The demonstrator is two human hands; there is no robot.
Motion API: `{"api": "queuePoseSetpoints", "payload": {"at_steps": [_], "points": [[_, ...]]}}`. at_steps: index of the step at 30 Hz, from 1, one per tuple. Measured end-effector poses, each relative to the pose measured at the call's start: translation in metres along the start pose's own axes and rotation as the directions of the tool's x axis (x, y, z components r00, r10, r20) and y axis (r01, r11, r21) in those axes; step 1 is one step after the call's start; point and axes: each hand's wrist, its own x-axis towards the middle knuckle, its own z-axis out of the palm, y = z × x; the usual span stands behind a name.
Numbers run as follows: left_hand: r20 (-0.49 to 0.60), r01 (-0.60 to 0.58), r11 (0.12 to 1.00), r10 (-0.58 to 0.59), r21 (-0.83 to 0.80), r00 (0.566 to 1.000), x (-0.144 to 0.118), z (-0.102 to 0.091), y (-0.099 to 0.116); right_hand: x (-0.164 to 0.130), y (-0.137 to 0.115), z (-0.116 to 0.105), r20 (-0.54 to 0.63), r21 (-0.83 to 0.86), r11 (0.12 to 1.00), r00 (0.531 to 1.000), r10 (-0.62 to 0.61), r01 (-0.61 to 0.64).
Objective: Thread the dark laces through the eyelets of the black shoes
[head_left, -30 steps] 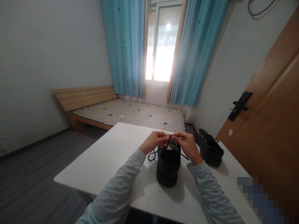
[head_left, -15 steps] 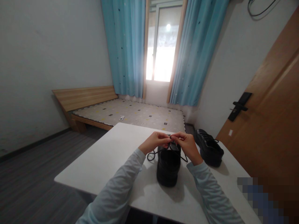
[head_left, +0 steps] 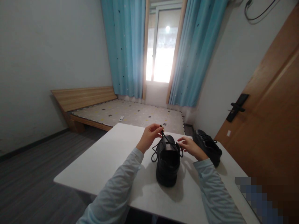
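While the left hand (head_left: 149, 137) pinches one black lace end (head_left: 161, 127) between thumb and forefinger and lifts it up and away from the near shoe (head_left: 168, 161), the right hand (head_left: 190, 145) sits just beside that shoe's right flank, fingers loosely spread, pinching nothing that can be made out.

Left grip: narrow, closed on the lace tip. Right grip: open, fingertips near the right-hand lace strand (head_left: 181, 152); whether they touch it cannot be told.

Position: near shoe stands upright on the white table (head_left: 105, 165), heel toward the camera, toe pointing away. Lace runs from the eyelets up to the left grip, which is above and left of the shoe's tongue. A slack loop (head_left: 154, 155) hangs off the shoe's left side, just above the table. Second shoe (head_left: 207, 147) stands right of the near shoe, beyond the right hand, apart from both.

Risks, as judged:
- Lace tip is held only at its very end; a light pinch could let it slip and drop back onto the shoe.
- Pulling on one side alone, with no hand pressing on the shoe, could tip or drag it across the smooth table.
- Hanging loop could snag under the sole or tangle with the taut strand.

Behind the table: a bed (head_left: 130, 113), blue curtains (head_left: 126, 46).
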Motion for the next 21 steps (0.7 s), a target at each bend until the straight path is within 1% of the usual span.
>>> {"api": "queuePoseSetpoints", "payload": {"at_steps": [2,4,7,10,13,15,18,21], "points": [[-0.036,-0.020,1.000,0.019,-0.007,0.999,0.002,-0.001,0.004,-0.002,-0.003,0.001,0.049,0.086,0.996,0.999,0.008,-0.012],[-0.068,-0.038,0.999,0.038,0.008,0.997,0.005,-0.003,0.007,-0.005,-0.008,0.000,0.052,0.124,0.992,0.999,0.001,-0.007],[-0.113,-0.063,0.997,0.067,0.045,0.991,0.011,-0.004,0.013,-0.008,-0.015,-0.004,0.004,0.145,0.989,1.000,0.005,-0.005],[-0.137,-0.098,0.993,0.105,0.059,0.985,0.020,-0.004,0.022,-0.012,-0.019,-0.010,-0.045,0.200,0.979,0.998,0.039,-0.029],[-0.138,-0.157,0.987,0.162,0.043,0.977,0.031,-0.003,0.035,-0.014,-0.021,-0.012,-0.042,0.282,0.957,0.996,0.078,-0.063],[-0.122,-0.208,0.977,0.211,0.040,0.970,0.039,0.000,0.046,-0.015,-0.024,-0.012,-0.026,0.369,0.926,0.996,0.090,-0.074],[-0.088,-0.262,0.962,0.269,0.078,0.959,0.051,0.006,0.065,-0.017,-0.028,-0.012,-0.034,0.498,0.867,0.998,0.060,-0.035],[-0.041,-0.300,0.944,0.308,0.134,0.951,0.060,0.015,0.083,-0.017,-0.030,-0.012,-0.071,0.534,0.845,0.997,0.024,0.018]]}}
